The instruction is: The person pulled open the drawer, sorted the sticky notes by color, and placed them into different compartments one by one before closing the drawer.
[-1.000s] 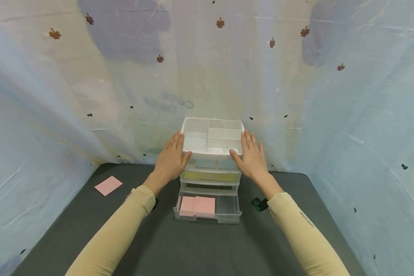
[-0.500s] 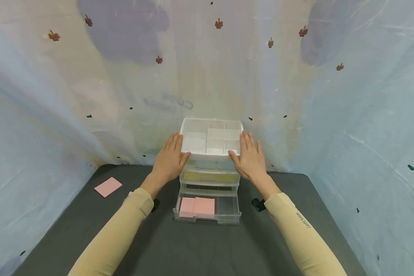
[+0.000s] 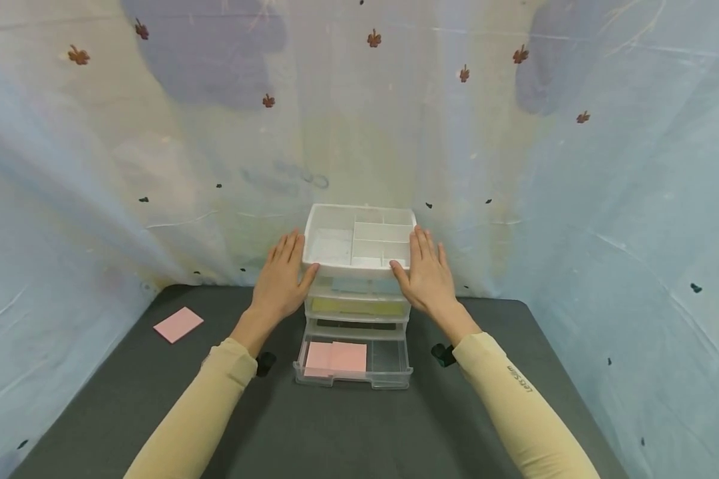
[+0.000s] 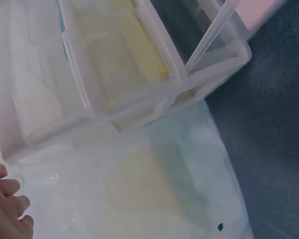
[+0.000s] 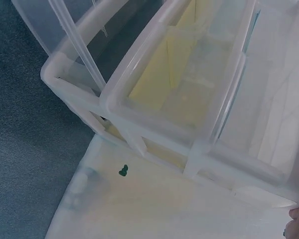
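A small white plastic drawer organizer (image 3: 329, 247) stands at the middle of the table, its divided top tray facing up. Flat against its left side lies my left hand (image 3: 277, 283), fingers straight, thumb at the front rim. My right hand (image 3: 429, 279) touches the right side the same way. The clear bottom drawer (image 3: 389, 362) is pulled out and holds pink paper pads (image 3: 349, 358). Above it, a closed drawer shows yellow paper (image 3: 359, 307), also visible through the plastic in both wrist views. In the left wrist view, curled-looking fingers (image 4: 9, 191) appear beside the organizer's upper side.
A pink pad (image 3: 178, 324) lies on the dark table (image 3: 359, 432), left of the organizer. Behind and at both sides hangs a patterned cloth (image 3: 359, 146), close to the organizer's back. Dark wrist devices (image 3: 443, 354) sit below the sleeves.
The whole scene has shifted slightly left in the head view. Both hands stay against the organizer's sides, and the bottom drawer stays pulled out.
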Action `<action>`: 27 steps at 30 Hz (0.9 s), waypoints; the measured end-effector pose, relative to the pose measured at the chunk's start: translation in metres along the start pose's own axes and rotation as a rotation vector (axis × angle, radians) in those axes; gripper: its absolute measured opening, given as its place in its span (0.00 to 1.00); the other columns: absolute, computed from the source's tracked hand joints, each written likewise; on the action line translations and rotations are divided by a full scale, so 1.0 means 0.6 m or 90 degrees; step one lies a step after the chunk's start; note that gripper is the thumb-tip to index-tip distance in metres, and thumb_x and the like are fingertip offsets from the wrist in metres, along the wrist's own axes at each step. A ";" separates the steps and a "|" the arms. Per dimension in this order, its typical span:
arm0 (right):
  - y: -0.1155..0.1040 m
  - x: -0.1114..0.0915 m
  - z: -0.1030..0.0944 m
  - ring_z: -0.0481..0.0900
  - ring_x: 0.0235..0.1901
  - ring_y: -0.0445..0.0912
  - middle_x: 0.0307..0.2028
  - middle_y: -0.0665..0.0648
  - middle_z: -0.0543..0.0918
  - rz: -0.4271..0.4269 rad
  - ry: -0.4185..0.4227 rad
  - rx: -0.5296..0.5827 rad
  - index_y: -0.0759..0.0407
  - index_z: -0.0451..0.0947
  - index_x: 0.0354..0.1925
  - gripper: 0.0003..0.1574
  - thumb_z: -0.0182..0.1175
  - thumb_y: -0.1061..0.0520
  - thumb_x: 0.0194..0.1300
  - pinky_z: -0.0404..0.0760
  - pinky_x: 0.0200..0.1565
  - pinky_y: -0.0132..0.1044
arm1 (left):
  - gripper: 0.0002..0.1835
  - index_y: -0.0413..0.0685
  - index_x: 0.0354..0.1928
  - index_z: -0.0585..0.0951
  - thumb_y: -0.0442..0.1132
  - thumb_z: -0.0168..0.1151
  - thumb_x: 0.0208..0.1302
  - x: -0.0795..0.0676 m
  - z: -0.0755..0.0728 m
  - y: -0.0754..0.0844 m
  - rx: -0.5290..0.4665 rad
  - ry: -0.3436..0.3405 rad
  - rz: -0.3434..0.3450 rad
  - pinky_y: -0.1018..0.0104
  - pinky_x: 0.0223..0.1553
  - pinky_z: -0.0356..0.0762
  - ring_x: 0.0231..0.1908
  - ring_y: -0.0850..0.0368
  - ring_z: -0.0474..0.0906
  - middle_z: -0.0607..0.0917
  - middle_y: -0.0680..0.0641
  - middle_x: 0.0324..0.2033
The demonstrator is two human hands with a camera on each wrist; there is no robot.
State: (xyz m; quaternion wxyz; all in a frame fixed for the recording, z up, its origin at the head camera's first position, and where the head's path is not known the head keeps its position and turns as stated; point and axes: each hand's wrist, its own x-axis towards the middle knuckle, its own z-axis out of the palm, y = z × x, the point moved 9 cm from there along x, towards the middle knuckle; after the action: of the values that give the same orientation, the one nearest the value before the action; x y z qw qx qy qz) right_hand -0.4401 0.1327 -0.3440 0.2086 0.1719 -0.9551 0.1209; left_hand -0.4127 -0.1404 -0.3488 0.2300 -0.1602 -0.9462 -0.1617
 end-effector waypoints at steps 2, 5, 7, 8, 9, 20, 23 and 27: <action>0.000 0.000 0.000 0.37 0.82 0.57 0.84 0.61 0.42 0.000 0.002 0.001 0.65 0.40 0.83 0.54 0.36 0.28 0.81 0.42 0.79 0.61 | 0.41 0.39 0.83 0.49 0.59 0.44 0.83 -0.006 -0.008 -0.004 -0.016 0.021 -0.006 0.39 0.79 0.44 0.81 0.40 0.44 0.50 0.39 0.82; 0.001 0.000 0.001 0.37 0.83 0.56 0.84 0.61 0.41 0.002 0.000 0.000 0.65 0.40 0.83 0.54 0.36 0.29 0.81 0.41 0.79 0.60 | 0.39 0.41 0.82 0.55 0.56 0.49 0.81 -0.016 -0.023 -0.013 -0.040 0.064 -0.013 0.38 0.78 0.46 0.79 0.41 0.52 0.56 0.40 0.81; 0.003 -0.001 0.002 0.36 0.83 0.56 0.84 0.61 0.40 0.004 -0.004 -0.001 0.64 0.39 0.83 0.54 0.37 0.29 0.81 0.41 0.79 0.60 | 0.37 0.43 0.81 0.60 0.54 0.53 0.80 -0.023 -0.035 -0.018 -0.054 0.101 -0.010 0.37 0.77 0.50 0.77 0.41 0.59 0.62 0.41 0.79; 0.003 -0.001 0.002 0.36 0.83 0.56 0.84 0.60 0.40 0.006 -0.006 -0.001 0.64 0.39 0.83 0.54 0.37 0.29 0.81 0.41 0.79 0.60 | 0.35 0.43 0.80 0.62 0.52 0.55 0.79 -0.027 -0.042 -0.020 -0.059 0.123 -0.007 0.36 0.76 0.53 0.75 0.40 0.63 0.65 0.41 0.78; 0.004 -0.001 0.002 0.36 0.83 0.55 0.84 0.60 0.40 0.007 -0.007 -0.002 0.64 0.39 0.83 0.54 0.37 0.29 0.81 0.41 0.80 0.59 | 0.34 0.43 0.79 0.65 0.50 0.56 0.79 -0.031 -0.049 -0.023 -0.065 0.144 -0.003 0.36 0.75 0.55 0.73 0.40 0.66 0.68 0.41 0.76; 0.003 0.000 -0.004 0.37 0.82 0.57 0.84 0.62 0.41 0.005 -0.003 0.002 0.65 0.39 0.83 0.53 0.38 0.31 0.82 0.41 0.80 0.60 | 0.27 0.46 0.74 0.73 0.44 0.57 0.77 -0.080 -0.089 -0.107 -0.105 0.247 -0.060 0.32 0.55 0.76 0.61 0.31 0.78 0.78 0.37 0.68; 0.001 -0.001 -0.005 0.38 0.82 0.57 0.84 0.62 0.41 0.004 -0.003 0.008 0.66 0.39 0.83 0.53 0.39 0.31 0.82 0.41 0.80 0.59 | 0.27 0.47 0.75 0.72 0.44 0.55 0.78 -0.095 -0.094 -0.141 -0.108 0.234 -0.097 0.31 0.57 0.75 0.63 0.31 0.76 0.76 0.37 0.69; -0.002 -0.002 -0.003 0.38 0.82 0.57 0.84 0.62 0.41 0.005 -0.005 0.011 0.66 0.40 0.83 0.53 0.40 0.32 0.82 0.40 0.80 0.59 | 0.27 0.48 0.75 0.71 0.45 0.53 0.79 -0.117 -0.100 -0.188 -0.108 0.219 -0.151 0.29 0.59 0.73 0.65 0.29 0.74 0.76 0.35 0.69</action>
State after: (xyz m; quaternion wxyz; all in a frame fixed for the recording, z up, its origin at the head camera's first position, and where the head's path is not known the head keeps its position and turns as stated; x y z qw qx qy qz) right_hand -0.4379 0.1326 -0.3425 0.2025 0.1703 -0.9557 0.1291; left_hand -0.3729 -0.2801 -0.3588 0.3533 -0.0368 -0.8882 -0.2914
